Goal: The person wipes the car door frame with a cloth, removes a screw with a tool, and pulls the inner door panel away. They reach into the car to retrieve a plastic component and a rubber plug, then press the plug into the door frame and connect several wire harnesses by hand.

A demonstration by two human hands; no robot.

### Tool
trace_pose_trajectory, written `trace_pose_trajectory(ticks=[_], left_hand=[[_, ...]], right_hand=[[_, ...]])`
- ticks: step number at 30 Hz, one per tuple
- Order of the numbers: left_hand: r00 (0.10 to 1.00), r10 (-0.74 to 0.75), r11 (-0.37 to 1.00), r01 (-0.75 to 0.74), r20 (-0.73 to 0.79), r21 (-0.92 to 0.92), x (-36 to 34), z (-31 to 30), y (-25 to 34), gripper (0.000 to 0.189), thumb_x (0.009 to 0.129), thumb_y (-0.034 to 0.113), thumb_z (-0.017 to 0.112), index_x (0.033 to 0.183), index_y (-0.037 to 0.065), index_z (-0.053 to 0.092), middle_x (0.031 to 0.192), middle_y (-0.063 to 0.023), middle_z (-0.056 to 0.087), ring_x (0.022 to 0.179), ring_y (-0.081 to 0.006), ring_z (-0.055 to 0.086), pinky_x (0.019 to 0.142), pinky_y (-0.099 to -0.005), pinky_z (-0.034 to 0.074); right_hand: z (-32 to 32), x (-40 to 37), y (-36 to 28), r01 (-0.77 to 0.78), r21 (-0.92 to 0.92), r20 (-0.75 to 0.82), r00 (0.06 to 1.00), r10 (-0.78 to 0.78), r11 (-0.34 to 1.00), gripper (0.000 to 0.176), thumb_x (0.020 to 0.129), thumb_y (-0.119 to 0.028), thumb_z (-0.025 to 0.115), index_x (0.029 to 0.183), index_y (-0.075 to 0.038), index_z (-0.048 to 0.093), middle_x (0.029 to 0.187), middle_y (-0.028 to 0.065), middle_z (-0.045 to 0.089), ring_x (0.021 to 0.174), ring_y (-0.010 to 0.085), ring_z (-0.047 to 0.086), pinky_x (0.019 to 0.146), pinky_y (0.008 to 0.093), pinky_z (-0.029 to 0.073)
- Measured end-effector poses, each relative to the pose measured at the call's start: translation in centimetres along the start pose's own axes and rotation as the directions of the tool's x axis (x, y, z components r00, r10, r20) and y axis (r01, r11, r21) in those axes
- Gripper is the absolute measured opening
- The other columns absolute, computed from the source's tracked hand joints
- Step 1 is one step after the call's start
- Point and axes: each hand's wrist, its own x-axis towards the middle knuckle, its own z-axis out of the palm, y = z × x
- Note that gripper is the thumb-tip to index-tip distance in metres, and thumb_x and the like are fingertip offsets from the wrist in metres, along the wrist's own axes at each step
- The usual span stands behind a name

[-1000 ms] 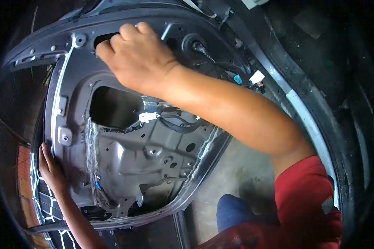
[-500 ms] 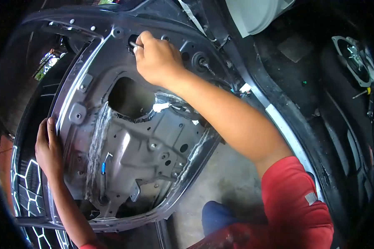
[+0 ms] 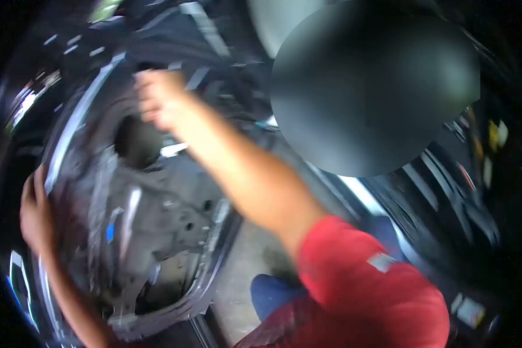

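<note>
A bare inner door panel [image 3: 156, 214] of a car, dark grey metal with cut-out holes, stands in front of me. At its upper part, above the large opening [image 3: 138, 141], my right hand [image 3: 163, 98] is closed in a fist. Motion smears the fingers, and whatever they hold is hidden. My left hand [image 3: 37, 214] lies along the panel's left edge, its fingers stretched out. Lower on the panel is a small blue piece [image 3: 111, 231] on a thin bent rod. White scraps [image 3: 173, 150] hang beside the large opening.
A large smooth grey disc [image 3: 371, 87] covers the upper right and hides what lies behind it. Below it shows a blue-clothed leg [image 3: 384, 235] by the car's sill [image 3: 362, 194]. Pale floor [image 3: 238, 290] lies between door and car body.
The view has swung, shifting the door left and blurring it. My right hand has left the upper hole, where it pinched a thin dark rod. The disc and a second blue-clothed leg have appeared.
</note>
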Motion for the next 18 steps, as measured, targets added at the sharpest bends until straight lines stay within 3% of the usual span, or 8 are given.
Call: trace_pose_trajectory(ticks=[1,6,8,10,11,12,14,18], left_hand=[[0.983,0.170,0.950,-0.145,-0.069,0.276,0.7,3.4,-3.1,0.071,0.102,-0.003,0.055,0.167,0.022,0.041,0.159,-0.0175,0.056,0.141,-0.0365,0.060,0.116,-0.0411,0.051],[0.956,0.238,0.952,-0.265,-0.170,-0.152,0.8,9.6,-4.0,0.077,0.099,-0.004,0.059,0.170,0.018,0.037,0.165,-0.0188,0.048,0.150,-0.0361,0.051,0.127,-0.0471,0.042],[0.994,-0.007,0.627,-0.080,-0.108,-0.775,0.0,10.7,-2.0,0.061,0.107,0.006,0.053,0.166,0.014,0.041,0.153,-0.0244,0.059,0.134,-0.0383,0.064,0.118,-0.0497,0.051],[0.943,-0.090,0.866,-0.084,-0.321,-0.492,-0.2,1.1,2.0,0.053,0.102,0.036,0.070,0.142,0.002,0.063,0.134,-0.0239,0.070,0.120,-0.0380,0.070,0.105,-0.0499,0.055],[0.898,-0.130,0.941,-0.022,-0.421,-0.338,-0.3,-3.6,3.9,0.063,0.099,0.051,0.079,0.129,-0.004,0.073,0.124,-0.0237,0.076,0.112,-0.0378,0.072,0.098,-0.0500,0.057],[0.816,-0.111,0.884,-0.179,-0.567,-0.432,-0.7,-3.8,3.9,0.057,0.100,0.042,0.081,0.128,-0.007,0.073,0.123,-0.0229,0.076,0.111,-0.0385,0.072,0.097,-0.0492,0.057],[0.792,-0.204,0.709,-0.286,-0.575,-0.645,-3.7,-4.9,5.3,0.051,0.101,0.037,0.080,0.130,-0.004,0.072,0.127,-0.0219,0.075,0.112,-0.0393,0.072,0.099,-0.0495,0.056],[0.919,-0.028,0.323,-0.364,-0.393,-0.874,-13.4,-11.2,11.6,0.048,0.110,0.036,0.067,0.152,0.014,0.065,0.138,-0.0142,0.072,0.119,-0.0410,0.070,0.103,-0.0452,0.059]], right_hand=[[-0.2,-0.1,0.0,0.033,-0.055,-0.044,0.998,-0.035,0.998,0.022,0.099,-0.023,0.067,0.082,-0.015,0.058,0.057,-0.0061,0.033,0.042,0.0091,0.027,0.041,0.0295,0.021],[-2.6,-6.5,-5.2,0.051,-0.530,-0.088,0.990,-0.115,0.847,0.017,0.099,-0.015,0.069,0.086,-0.008,0.061,0.063,-0.0017,0.047,0.050,0.0105,0.040,0.045,0.0310,0.031],[-3.6,-11.1,-7.6,0.124,-0.817,-0.056,0.955,-0.292,0.563,0.015,0.100,-0.016,0.071,0.094,-0.003,0.067,0.069,0.0011,0.056,0.058,0.0127,0.052,0.050,0.0328,0.040],[-5.4,-18.6,-11.0,0.144,-0.989,0.106,0.869,-0.484,0.043,0.021,0.101,-0.020,0.074,0.107,-0.001,0.074,0.080,0.0045,0.067,0.073,0.0139,0.064,0.062,0.0331,0.050],[-5.3,-23.0,-12.8,0.074,-0.996,0.085,0.863,-0.498,-0.041,0.020,0.101,-0.019,0.073,0.109,-0.001,0.075,0.082,0.0037,0.068,0.073,0.0130,0.063,0.067,0.0323,0.051],[-3.4,-28.1,-14.5,-0.004,-1.000,0.012,0.847,-0.531,-0.029,0.025,0.098,-0.024,0.074,0.109,-0.002,0.077,0.085,0.0125,0.074,0.080,0.0241,0.071,0.076,0.0418,0.057],[-4.3,-35.3,-17.4,0.017,-0.946,0.246,0.687,-0.684,-0.323,0.021,0.100,-0.019,0.070,0.114,-0.003,0.075,0.083,0.0059,0.069,0.075,0.0166,0.065,0.070,0.0352,0.053],[-5.0,-48.1,-24.7,-0.465,-0.878,-0.036,0.300,-0.953,-0.113,0.029,0.102,-0.017,0.066,0.126,-0.003,0.071,0.093,0.0104,0.074,0.087,0.0224,0.070,0.080,0.0382,0.055]])
